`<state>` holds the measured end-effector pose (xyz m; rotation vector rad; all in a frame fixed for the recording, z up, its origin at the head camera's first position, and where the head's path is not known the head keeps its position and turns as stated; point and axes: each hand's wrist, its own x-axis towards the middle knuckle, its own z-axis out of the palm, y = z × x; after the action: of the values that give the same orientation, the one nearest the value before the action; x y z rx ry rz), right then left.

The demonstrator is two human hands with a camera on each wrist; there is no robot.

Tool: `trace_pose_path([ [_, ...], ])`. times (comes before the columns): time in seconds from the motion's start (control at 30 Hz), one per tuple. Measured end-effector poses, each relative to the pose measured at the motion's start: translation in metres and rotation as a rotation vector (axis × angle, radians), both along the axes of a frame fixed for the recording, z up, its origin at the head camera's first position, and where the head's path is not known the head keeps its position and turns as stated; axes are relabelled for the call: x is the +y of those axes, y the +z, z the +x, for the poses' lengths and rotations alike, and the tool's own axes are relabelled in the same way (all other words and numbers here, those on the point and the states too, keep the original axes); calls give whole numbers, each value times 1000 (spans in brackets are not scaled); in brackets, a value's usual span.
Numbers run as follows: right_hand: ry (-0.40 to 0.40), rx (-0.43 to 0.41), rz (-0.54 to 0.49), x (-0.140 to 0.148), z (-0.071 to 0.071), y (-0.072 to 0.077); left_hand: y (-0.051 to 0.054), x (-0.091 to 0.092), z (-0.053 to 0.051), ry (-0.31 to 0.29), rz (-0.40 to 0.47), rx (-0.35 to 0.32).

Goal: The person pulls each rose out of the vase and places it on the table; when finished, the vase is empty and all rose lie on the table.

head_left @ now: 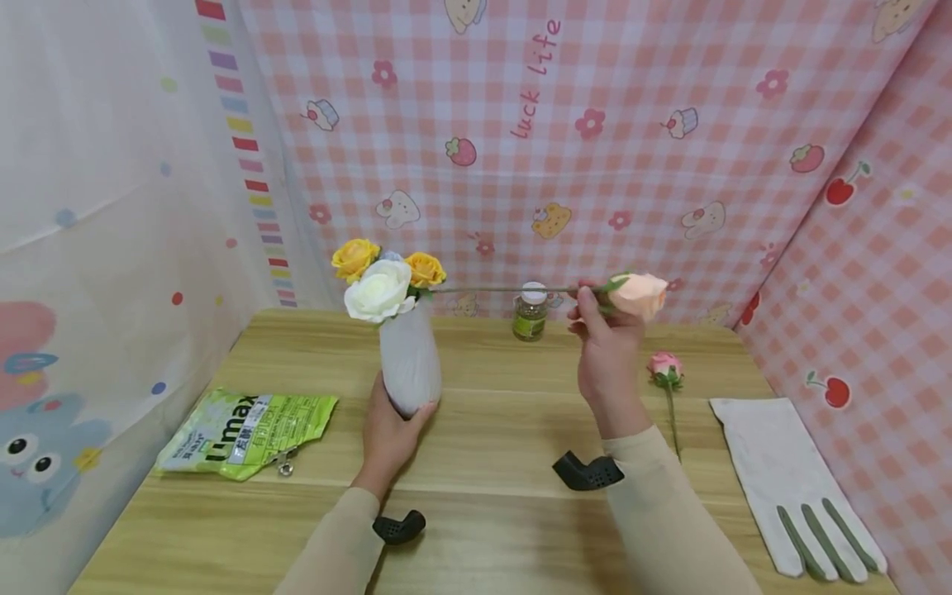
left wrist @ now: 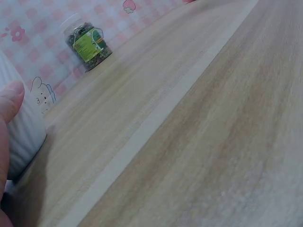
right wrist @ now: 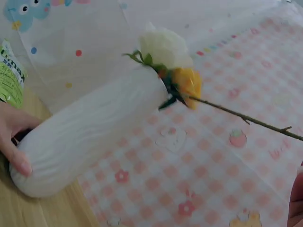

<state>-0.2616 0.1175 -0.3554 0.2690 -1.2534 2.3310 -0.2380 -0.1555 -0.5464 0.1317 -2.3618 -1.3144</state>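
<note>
My left hand [head_left: 392, 438] grips a white ribbed vase [head_left: 410, 364] low down, near its base; the vase leans a little. At its mouth sit a white rose [head_left: 377, 292], two yellow roses [head_left: 426, 269] and a bit of something pale blue, partly hidden. My right hand [head_left: 611, 364] pinches the stem of a peach rose [head_left: 638, 296] just under the bloom. That stem [right wrist: 246, 118] lies nearly level, its far end at the yellow rose by the vase mouth; whether it touches cannot be told. On the table right of that hand lies a pink rose [head_left: 664, 368].
A green-and-white bag [head_left: 253, 434] lies at the left with a small metal piece [head_left: 285, 464] by it. At the back edge stands a lidded jar [head_left: 530, 318]. A white glove [head_left: 781, 471] with green stripes lies at the right. Patterned cloth walls enclose the table.
</note>
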Motion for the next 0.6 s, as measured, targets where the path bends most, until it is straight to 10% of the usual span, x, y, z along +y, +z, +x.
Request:
trace_pose_path([
  [0.23,12,-164,-63,53,12,-30,0,1,0,-14,0,2],
  [0.6,-147,-458,647,117,11,-83,4,0,2,3,-3,-5],
])
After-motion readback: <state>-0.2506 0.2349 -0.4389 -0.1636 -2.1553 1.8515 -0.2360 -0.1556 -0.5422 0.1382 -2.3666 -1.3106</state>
